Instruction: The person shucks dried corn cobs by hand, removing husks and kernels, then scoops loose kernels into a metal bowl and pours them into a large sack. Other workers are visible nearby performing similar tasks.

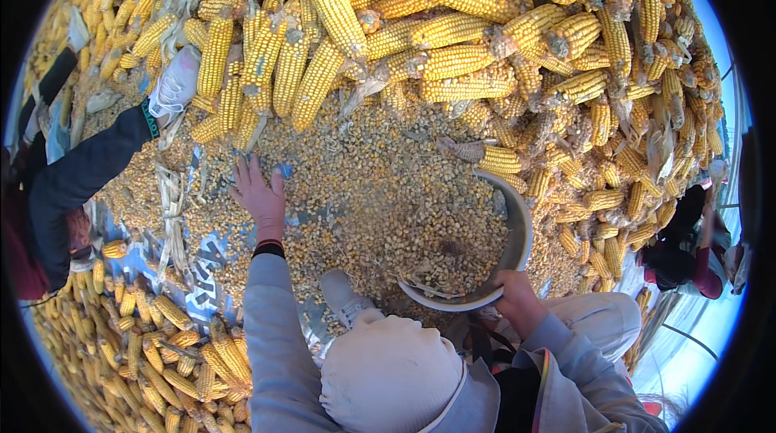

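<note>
My left hand (263, 200) reaches forward with its fingers spread over loose corn kernels (356, 182) that lie on a printed blue-and-white sheet (206, 267). Close by its thumb is a small blue patch (284, 169) whose kind I cannot make out. On the right, my right hand (517, 302) is closed round the near rim of a grey basin (520, 231). Kernels lie inside the basin and spread up to its left side, where the kernels hide the rim. A partly stripped corn cob (481, 154) rests at the basin's far edge.
A high heap of corn cobs (453, 37) rises in front and along the right. More cobs (178, 360) lie at the lower left. Another person's dark-trousered leg (97, 154) and white shoe (175, 81) extend in from the left. Dry husks (171, 215) lie on the sheet.
</note>
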`<action>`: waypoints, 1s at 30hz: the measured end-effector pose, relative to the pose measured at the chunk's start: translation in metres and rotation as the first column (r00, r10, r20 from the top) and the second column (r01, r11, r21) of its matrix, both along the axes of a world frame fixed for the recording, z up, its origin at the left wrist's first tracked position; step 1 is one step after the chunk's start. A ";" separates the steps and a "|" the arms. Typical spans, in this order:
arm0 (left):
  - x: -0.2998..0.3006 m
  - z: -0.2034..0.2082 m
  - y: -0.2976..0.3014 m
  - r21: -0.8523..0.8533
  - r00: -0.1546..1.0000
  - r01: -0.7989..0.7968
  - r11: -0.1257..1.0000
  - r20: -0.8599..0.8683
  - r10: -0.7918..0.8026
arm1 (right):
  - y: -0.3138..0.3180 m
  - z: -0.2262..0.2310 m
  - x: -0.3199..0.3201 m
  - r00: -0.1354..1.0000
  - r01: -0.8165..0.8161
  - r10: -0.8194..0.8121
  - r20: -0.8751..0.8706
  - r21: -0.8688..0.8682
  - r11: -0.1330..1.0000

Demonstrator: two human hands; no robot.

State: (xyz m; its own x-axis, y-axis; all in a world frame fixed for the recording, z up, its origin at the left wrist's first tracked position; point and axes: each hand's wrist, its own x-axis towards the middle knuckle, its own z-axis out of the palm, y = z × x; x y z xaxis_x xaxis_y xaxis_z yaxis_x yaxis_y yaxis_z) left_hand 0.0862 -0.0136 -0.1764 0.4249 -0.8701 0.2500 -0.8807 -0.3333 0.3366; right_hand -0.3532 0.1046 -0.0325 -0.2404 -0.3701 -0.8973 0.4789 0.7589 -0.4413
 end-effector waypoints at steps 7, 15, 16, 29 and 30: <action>-0.015 -0.070 -0.018 0.040 0.989 0.104 0.994 0.106 -0.108 | -0.021 0.029 0.016 0.986 -0.127 0.138 -0.089 0.120 0.985; -0.151 -0.047 -0.045 -0.110 0.706 0.566 0.817 -0.446 -0.550 | -0.025 0.027 0.025 0.983 -0.009 0.031 -0.179 0.118 0.993; -0.164 -0.047 -0.046 -0.155 0.609 0.598 0.786 -0.549 -0.572 | -0.025 0.027 0.025 0.980 0.027 -0.002 -0.201 0.124 0.992; -0.275 0.060 0.037 -0.359 -0.117 0.921 0.151 -0.626 -0.771 | 0.014 -0.021 -0.009 0.971 0.170 -0.129 0.200 -0.201 0.965; -0.270 0.062 0.036 -0.369 -0.110 0.919 0.140 -0.580 -0.807 | 0.017 -0.025 -0.012 0.929 0.255 -0.187 0.319 -0.189 0.948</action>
